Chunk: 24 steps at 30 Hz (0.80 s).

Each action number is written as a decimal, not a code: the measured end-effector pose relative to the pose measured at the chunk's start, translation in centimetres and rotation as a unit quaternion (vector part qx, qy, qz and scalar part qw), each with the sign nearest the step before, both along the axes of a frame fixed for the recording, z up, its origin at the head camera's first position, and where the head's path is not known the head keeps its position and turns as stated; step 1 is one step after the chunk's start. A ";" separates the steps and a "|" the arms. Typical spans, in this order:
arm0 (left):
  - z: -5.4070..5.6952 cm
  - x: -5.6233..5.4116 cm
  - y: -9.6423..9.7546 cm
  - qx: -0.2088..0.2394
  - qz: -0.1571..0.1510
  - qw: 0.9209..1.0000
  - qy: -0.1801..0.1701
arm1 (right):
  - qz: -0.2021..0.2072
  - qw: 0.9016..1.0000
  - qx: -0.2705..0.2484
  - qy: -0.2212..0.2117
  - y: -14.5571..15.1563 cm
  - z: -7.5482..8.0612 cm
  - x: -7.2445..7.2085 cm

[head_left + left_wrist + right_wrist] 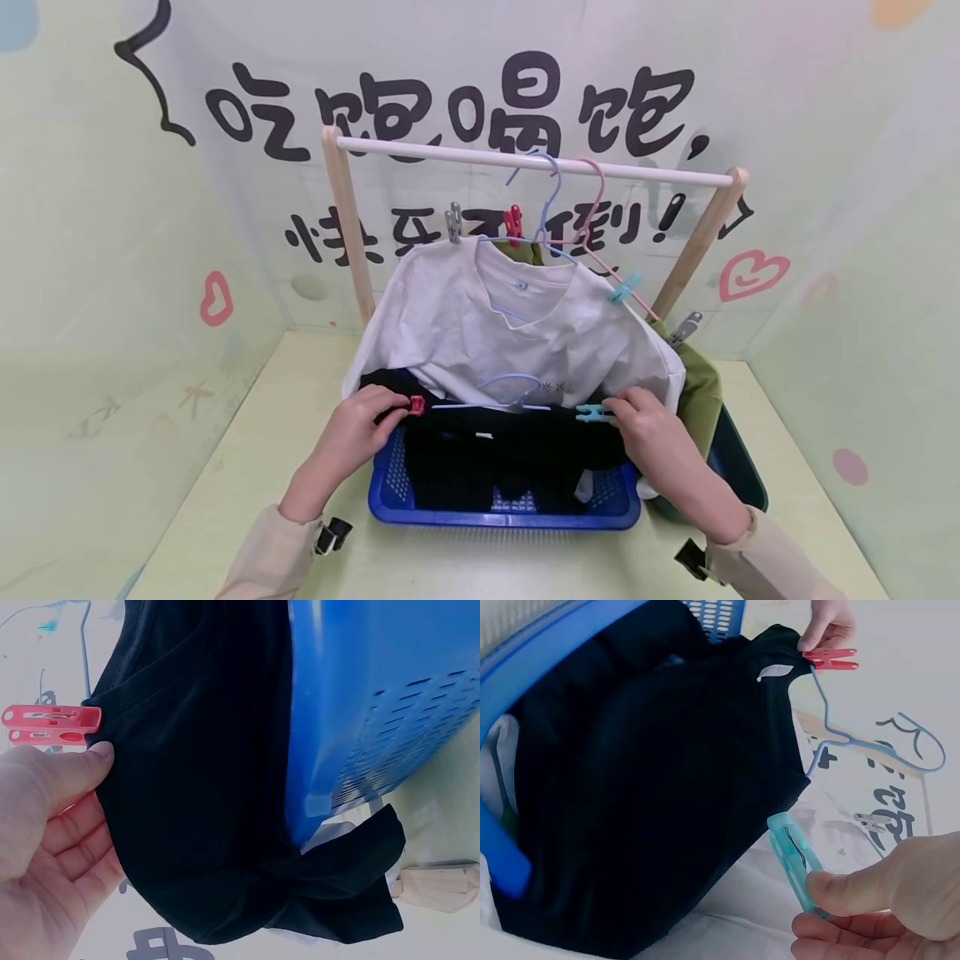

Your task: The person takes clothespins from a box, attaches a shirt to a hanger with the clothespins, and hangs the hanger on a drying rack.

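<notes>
A black shirt point(660, 780) on a light-blue hanger point(847, 740) is spread over the blue basket point(506, 520). My left hand point(52, 817) pinches the shirt's shoulder edge between thumb and fingers, just beside a red clothespin point(56, 724) clipped there. My right hand point(892, 900) holds a teal clothespin point(795, 859) by its handle end, its tip right at the other shoulder of the shirt. Behind, a white shirt point(442, 308) hangs from the rack on another blue hanger point(551, 200), with a grey clothespin point(453, 223) at one shoulder and a teal one at the other.
The drying rack point(465, 156) has a white bar and wooden posts. An olive-green garment point(701, 392) hangs behind the white shirt from a pink hanger point(600, 196). A dark green container point(742, 458) stands on the table point(240, 467) right of the basket.
</notes>
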<state>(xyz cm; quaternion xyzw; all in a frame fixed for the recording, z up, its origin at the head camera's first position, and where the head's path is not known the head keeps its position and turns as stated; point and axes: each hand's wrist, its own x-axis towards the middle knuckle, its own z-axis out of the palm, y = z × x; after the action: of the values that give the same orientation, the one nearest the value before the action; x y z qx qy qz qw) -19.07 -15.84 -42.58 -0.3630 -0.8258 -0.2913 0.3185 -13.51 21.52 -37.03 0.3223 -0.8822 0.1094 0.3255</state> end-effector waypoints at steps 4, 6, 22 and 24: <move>0.1 -0.1 0.0 -0.002 -0.002 1.000 0.001 | 0.003 1.000 0.003 0.004 -0.1 0.0 -0.2; 0.1 -0.1 0.0 -0.003 -0.003 1.000 0.000 | 0.005 1.000 0.007 0.008 -0.3 0.0 -0.2; 0.2 0.0 0.0 -0.001 -0.001 1.000 0.000 | -0.024 0.998 0.056 -0.030 -1.2 -0.2 -0.5; 0.2 0.0 0.0 -0.001 0.000 1.000 0.003 | -0.011 0.998 0.054 -0.031 -1.1 -0.3 -0.5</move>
<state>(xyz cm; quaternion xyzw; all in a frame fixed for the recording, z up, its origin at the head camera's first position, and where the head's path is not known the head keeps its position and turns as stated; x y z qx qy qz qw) -19.06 -15.82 -42.41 -0.3643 -0.8249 -0.2895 0.3211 -14.04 20.39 -37.31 0.3260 -0.9000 0.0683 0.2813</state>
